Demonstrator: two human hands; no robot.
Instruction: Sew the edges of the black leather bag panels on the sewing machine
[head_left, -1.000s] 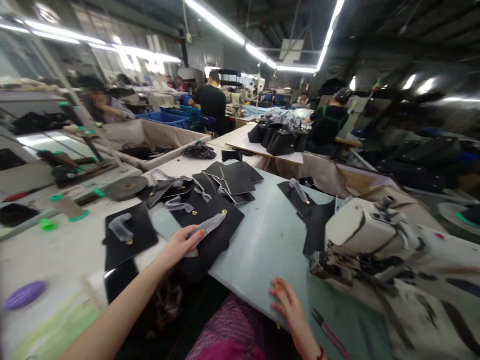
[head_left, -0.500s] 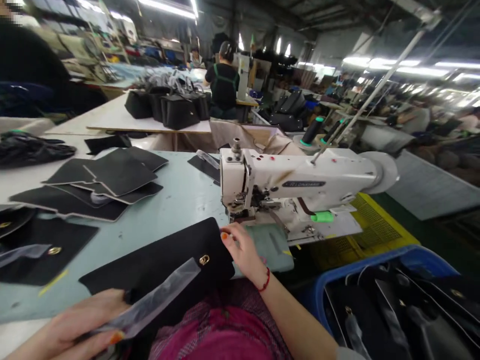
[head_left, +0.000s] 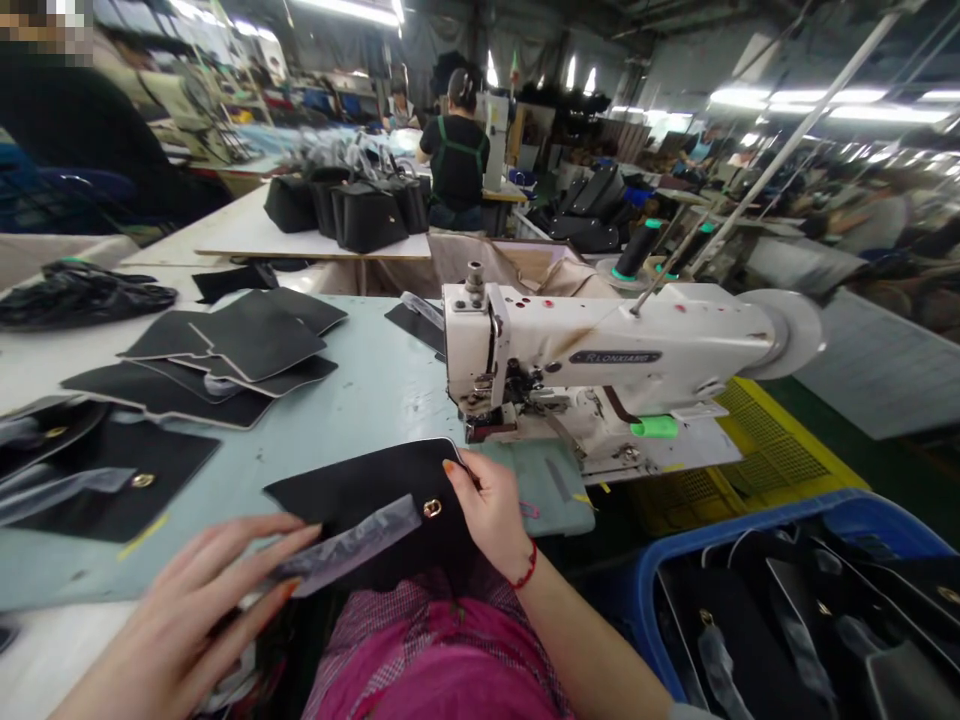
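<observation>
A black bag panel [head_left: 375,465] with a pale edge is tilted up over my lap, in front of the sewing machine [head_left: 600,345]. It carries a gold metal fitting [head_left: 432,508] and a strip in clear plastic wrap [head_left: 367,545]. My right hand [head_left: 491,505] pinches the panel's upper right corner, thumb on the face. My left hand [head_left: 217,590] has its thumb and fingertips about the left end of the plastic-wrapped strip, at the panel's lower left. Something pale and shiny lies under the left palm; I cannot make out what.
Several black panels [head_left: 255,335] lie stacked on the table [head_left: 375,370] at left, with another fitted panel [head_left: 135,490] nearer. A blue bin [head_left: 649,600] of similar pieces stands at right, beside a yellow crate [head_left: 787,440]. Black bags [head_left: 367,215] and other people are farther back.
The panel has been drawn in and tilted up, showing its pale top edge. My left hand has moved right and up along the wrapped strip; the right hand keeps the corner. The view has shifted slightly.
</observation>
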